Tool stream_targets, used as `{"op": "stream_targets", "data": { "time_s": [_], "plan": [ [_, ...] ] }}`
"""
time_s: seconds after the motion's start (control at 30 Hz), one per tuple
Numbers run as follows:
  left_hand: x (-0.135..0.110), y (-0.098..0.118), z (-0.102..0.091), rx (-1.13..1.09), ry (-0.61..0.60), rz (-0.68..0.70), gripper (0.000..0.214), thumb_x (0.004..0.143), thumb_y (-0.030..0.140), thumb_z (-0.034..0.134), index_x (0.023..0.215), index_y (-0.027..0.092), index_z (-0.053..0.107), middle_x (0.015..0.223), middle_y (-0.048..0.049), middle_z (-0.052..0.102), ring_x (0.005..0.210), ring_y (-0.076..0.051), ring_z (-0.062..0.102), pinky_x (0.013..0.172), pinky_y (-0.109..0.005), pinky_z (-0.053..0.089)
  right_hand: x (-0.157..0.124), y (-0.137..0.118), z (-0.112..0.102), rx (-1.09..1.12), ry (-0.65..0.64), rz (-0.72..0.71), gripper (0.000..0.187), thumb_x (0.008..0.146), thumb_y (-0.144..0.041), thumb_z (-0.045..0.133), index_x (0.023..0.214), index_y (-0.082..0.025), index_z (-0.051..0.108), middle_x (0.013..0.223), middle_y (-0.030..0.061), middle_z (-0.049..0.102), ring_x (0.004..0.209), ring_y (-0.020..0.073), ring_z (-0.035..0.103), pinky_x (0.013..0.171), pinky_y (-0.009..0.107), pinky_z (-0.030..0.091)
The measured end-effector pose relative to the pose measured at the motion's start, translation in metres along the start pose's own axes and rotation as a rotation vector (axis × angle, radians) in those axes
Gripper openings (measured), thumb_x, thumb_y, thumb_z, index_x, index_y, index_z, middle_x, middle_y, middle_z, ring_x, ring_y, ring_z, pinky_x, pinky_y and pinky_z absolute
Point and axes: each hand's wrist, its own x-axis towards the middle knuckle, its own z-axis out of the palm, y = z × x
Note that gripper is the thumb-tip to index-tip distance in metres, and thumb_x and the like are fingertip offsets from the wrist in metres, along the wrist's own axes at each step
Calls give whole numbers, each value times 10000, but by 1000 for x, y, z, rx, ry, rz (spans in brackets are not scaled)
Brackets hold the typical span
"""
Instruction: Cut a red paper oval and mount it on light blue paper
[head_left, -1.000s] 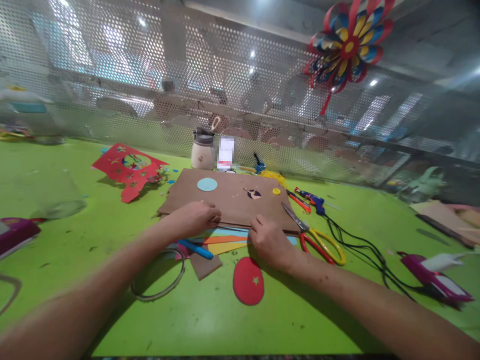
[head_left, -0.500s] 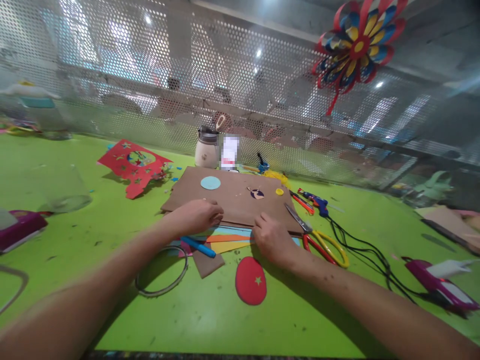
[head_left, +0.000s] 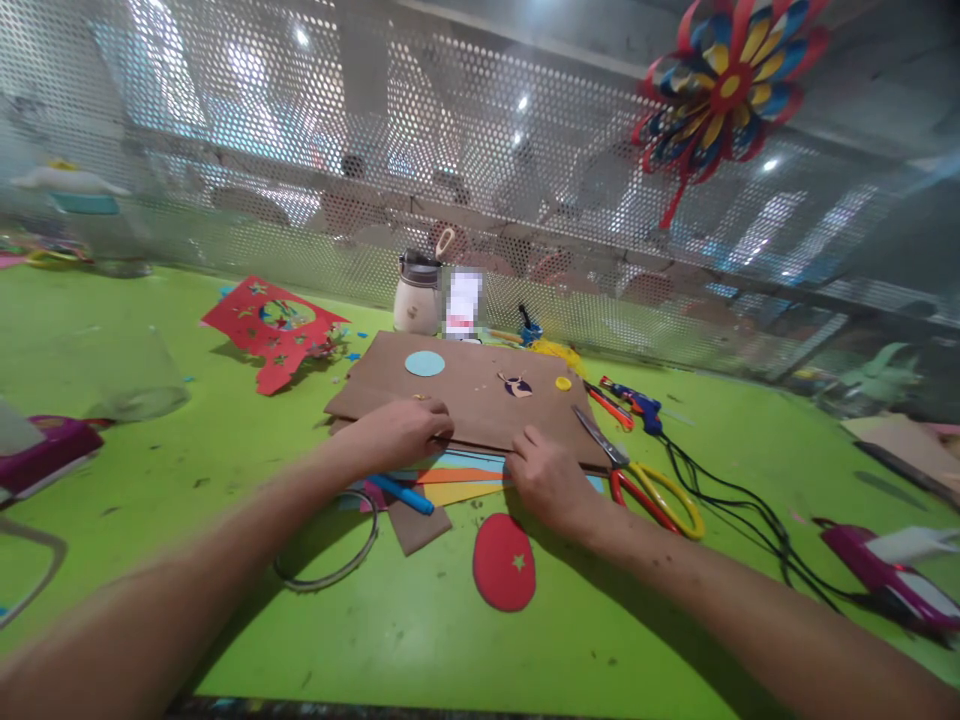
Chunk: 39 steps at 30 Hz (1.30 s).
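A brown cardboard sheet [head_left: 480, 400] lies on the green table [head_left: 420, 640], with a light blue paper disc [head_left: 424, 363], a small dark cutout [head_left: 514, 386] and a tiny yellow dot [head_left: 562, 383] on top. My left hand [head_left: 397, 432] is closed over the sheet's near edge. My right hand [head_left: 546, 478] pinches the same edge further right. Coloured paper sheets [head_left: 457, 478] stick out from under the cardboard between my hands. A blue marker [head_left: 401, 495] lies just below my left hand.
A red oval with a star [head_left: 504, 561] lies near me. Scissors with yellow-red handles [head_left: 637, 478], a glue gun [head_left: 630, 402] with black cord, a wire ring [head_left: 330, 545], red cutout paper [head_left: 274, 330], a white jar [head_left: 417, 295] and purple tools [head_left: 892, 580] surround the work. Perforated metal screen behind.
My hands stay on the cardboard's near edge. The view has shifted slightly, with no clear movement of the objects.
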Motion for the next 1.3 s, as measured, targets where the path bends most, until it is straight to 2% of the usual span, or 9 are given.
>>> {"op": "stream_targets", "data": {
  "time_s": [0.17, 0.37, 0.8, 1.03, 1.3],
  "plan": [
    [0, 3, -2, 12, 4, 3, 171, 863, 169, 537, 953, 206, 678, 1005, -77, 690, 847, -219, 657, 724, -294, 456, 0, -2, -1, -1, 4, 13, 178, 808, 7, 571, 698, -121, 628, 745, 104, 570, 760, 228, 429, 567, 336, 242],
    [0, 2, 1, 9, 20, 15, 154, 870, 189, 539, 927, 224, 677, 928, -64, 687, 803, -196, 651, 708, -269, 452, 3, -5, -4, 1, 4, 0, 180, 819, 7, 569, 710, -117, 642, 759, 106, 575, 774, 225, 424, 571, 328, 252],
    [3, 4, 5, 42, 59, 39, 240, 817, 99, 539, 994, 220, 648, 964, -82, 670, 817, -206, 631, 701, -279, 453, 3, -4, 1, -24, 35, 52, 179, 827, -2, 557, 718, -122, 633, 766, 108, 579, 771, 236, 437, 573, 338, 256],
    [5, 2, 8, 76, 67, 9, 208, 845, 134, 522, 995, 214, 641, 954, -83, 669, 766, -209, 634, 642, -283, 446, 6, -14, 2, -8, 82, 120, 193, 920, -164, 532, 756, -132, 628, 778, 97, 575, 784, 231, 450, 616, 338, 292],
    [4, 3, 3, 50, 62, -5, 226, 841, 111, 501, 977, 213, 649, 961, -84, 674, 752, -210, 635, 626, -281, 443, 13, -12, 8, -31, 83, 116, 162, 838, -40, 538, 741, -144, 616, 776, 103, 567, 762, 239, 435, 620, 343, 284]
  ]
}}
